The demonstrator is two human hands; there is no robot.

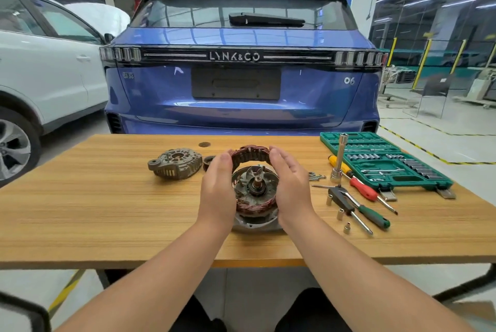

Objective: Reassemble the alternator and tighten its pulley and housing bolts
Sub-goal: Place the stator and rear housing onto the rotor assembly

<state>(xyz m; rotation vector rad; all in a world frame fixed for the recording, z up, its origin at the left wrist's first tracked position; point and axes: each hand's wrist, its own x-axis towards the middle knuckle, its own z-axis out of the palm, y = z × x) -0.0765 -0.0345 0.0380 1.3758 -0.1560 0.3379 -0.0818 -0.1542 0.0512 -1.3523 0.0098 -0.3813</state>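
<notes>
Stator [251, 156] tilted between left hand [217, 186] at 9 o'clock and right hand [291, 186] at 3; straight fingers cradling it over rotor [256, 186], shaft axis vertical.

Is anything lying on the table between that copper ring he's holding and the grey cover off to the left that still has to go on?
Yes. A small dark round part sits between the stator ring and the grey end cover, just behind the left hand. Otherwise nothing visible blocks it.

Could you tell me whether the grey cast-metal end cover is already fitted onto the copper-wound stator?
No, the grey cast-metal end cover lies apart on the wooden table, beside the left hand.
</notes>
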